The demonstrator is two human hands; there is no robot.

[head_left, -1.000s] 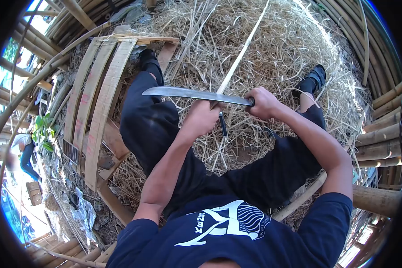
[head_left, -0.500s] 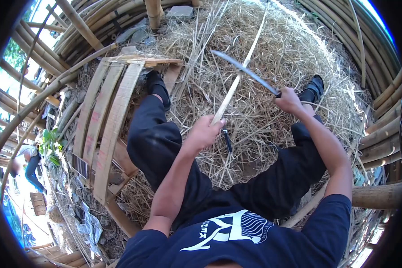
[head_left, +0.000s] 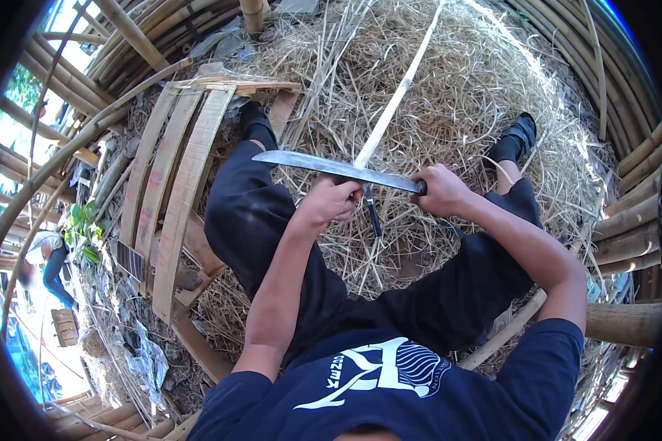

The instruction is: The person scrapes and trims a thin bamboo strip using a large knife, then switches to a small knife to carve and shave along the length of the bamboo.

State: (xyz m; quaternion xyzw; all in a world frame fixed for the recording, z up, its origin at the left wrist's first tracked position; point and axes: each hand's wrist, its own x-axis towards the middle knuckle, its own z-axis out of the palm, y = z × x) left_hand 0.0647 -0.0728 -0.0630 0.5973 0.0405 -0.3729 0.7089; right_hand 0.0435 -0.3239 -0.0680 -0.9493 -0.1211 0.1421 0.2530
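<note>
My left hand is closed round the near end of a long pale bamboo strip, which runs up and away over the straw. The handle of a long machete is in my right hand. Its blade points left and lies across the strip, just beyond my left hand. A small object with a dark handle hangs or lies just right of my left hand; which of the two, I cannot tell.
Shavings and straw cover the ground between my legs. A slatted wooden pallet stands to the left. Bamboo poles line the right side, with more at upper left. Another person is at the far left.
Half a second ago the blade was farther up the strip; it has come back down close to my left hand, with my right hand moving left and nearer me.
</note>
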